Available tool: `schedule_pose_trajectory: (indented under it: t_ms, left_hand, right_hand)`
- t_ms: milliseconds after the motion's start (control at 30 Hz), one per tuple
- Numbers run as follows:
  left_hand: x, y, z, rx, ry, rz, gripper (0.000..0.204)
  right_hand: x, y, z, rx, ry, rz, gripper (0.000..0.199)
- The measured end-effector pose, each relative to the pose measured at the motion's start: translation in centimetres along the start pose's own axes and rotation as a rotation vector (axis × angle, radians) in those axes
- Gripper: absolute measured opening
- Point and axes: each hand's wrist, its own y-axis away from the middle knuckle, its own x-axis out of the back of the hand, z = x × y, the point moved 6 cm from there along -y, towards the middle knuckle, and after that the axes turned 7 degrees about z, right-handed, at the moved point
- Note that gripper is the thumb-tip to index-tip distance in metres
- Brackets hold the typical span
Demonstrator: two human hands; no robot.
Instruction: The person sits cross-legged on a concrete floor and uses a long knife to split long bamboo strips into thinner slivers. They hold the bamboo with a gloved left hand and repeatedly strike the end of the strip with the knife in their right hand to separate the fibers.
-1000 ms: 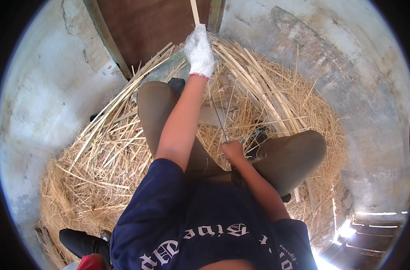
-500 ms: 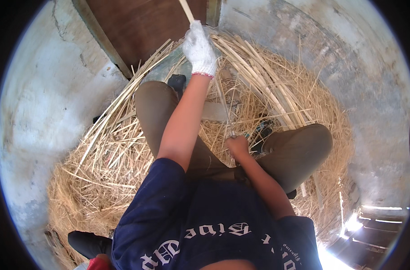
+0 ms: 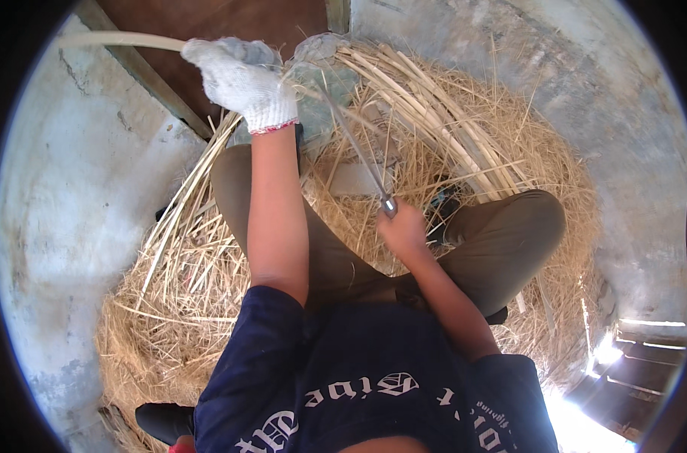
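My left hand (image 3: 241,83), in a white knitted glove with a red-edged cuff, is stretched far forward and closed round a pale bamboo strip (image 3: 124,38). The strip bends out to the left past the brown door. Bare and closed, my right hand (image 3: 404,228) grips a knife (image 3: 356,143) between my bent legs. The knife's long thin blade slants up and left from a shiny metal collar, its tip near the glove's cuff. Thin curled fibres (image 3: 313,89) hang between the glove and the blade tip. My right fingers hide the knife's handle.
A bundle of split bamboo strips (image 3: 434,113) lies ahead to the right, and more strips (image 3: 181,204) lie at the left. Heaped shavings (image 3: 162,332) surround my crossed legs. Beyond are a worn plaster wall (image 3: 600,113) and a brown door (image 3: 230,19). Another person's dark-clad leg (image 3: 162,421) shows lower left.
My left hand has swung left with the strip, which now points left rather than forward. My right hand has turned slightly, and the knife blade now tilts forward and left, clearly visible.
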Motion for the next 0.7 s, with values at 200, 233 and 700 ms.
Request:
schedule_pose_trajectory:
  t_ms: [200,233,700]
  left_hand:
    - [-0.3,-1.5,6.5,0.168,0.201,-0.102,0.072]
    - [0.1,-1.9,6.8,0.188,0.254,-0.148,0.072]
    - [2.1,-1.2,15.7,-0.086,0.114,-0.017,0.055]
  right_hand:
    - [-0.8,-2.0,6.4,-0.250,-0.007,0.049,0.027]
    - [-1.1,-1.7,6.4,-0.278,-0.026,-0.003,0.026]
    - [-2.8,-1.1,8.8,-0.641,-0.343,0.016,0.023]
